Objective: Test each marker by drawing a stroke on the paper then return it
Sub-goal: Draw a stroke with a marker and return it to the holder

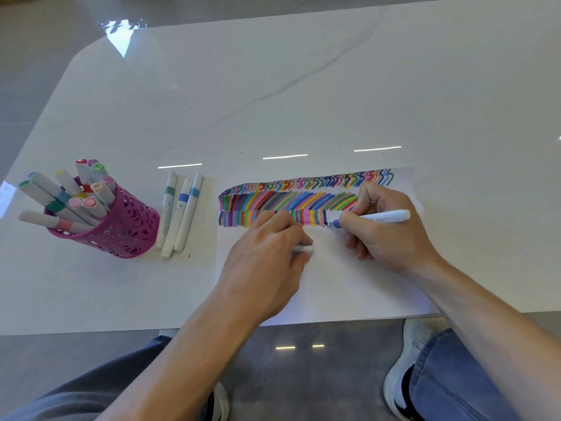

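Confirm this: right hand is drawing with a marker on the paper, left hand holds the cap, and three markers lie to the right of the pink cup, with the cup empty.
Wrong on one count: the head view shows the cup full of markers. The rest stands: the right hand draws with a marker on the paper, the left hand holds the cap, and three markers lie right of the cup.

White table (303, 86): paper (334, 287), cup (127, 226), markers (177, 214).
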